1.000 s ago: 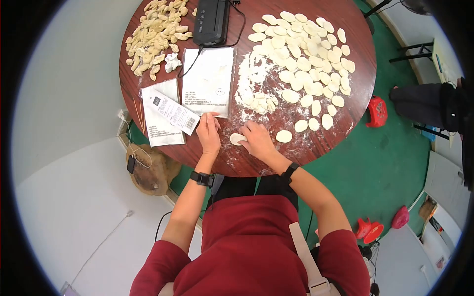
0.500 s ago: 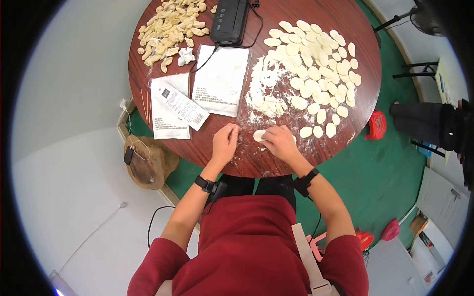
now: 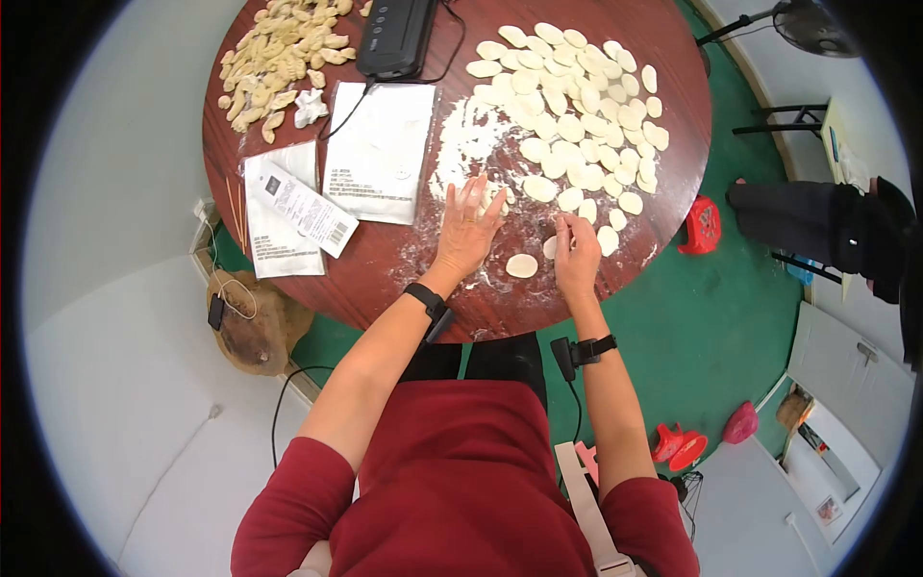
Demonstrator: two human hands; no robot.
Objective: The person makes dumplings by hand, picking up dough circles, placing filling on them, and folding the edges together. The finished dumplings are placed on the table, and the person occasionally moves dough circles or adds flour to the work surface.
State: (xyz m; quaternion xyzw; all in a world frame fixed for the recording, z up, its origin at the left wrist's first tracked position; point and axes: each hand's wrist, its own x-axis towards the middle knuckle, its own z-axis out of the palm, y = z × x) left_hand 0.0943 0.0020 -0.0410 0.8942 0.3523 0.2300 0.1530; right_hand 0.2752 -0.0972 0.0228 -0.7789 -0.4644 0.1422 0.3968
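My left hand [image 3: 467,231] lies with spread fingers over the floured patch [image 3: 466,144], its fingertips at a small group of dough pieces [image 3: 495,199] that it partly covers. My right hand [image 3: 577,252] is near the table's front edge, fingers bent close together beside a dough round [image 3: 550,247]; whether they pinch anything is too small to tell. A flat oval dough round [image 3: 521,265] lies on the table between my hands. Beyond my right hand, many flat dough rounds [image 3: 570,127] cover the right part of the dark red round table [image 3: 356,279].
At the back left is a pile of shaped dough pieces [image 3: 288,48], next to a black device [image 3: 396,38] with a cable. White packets [image 3: 380,144] and a label card [image 3: 303,207] lie left of my hands. A person in dark clothes [image 3: 798,221] is at the right.
My left hand has moved forward and right onto the flour, with its fingers spread. My right hand has moved right, away from the dough round it was touching. The view has shifted.
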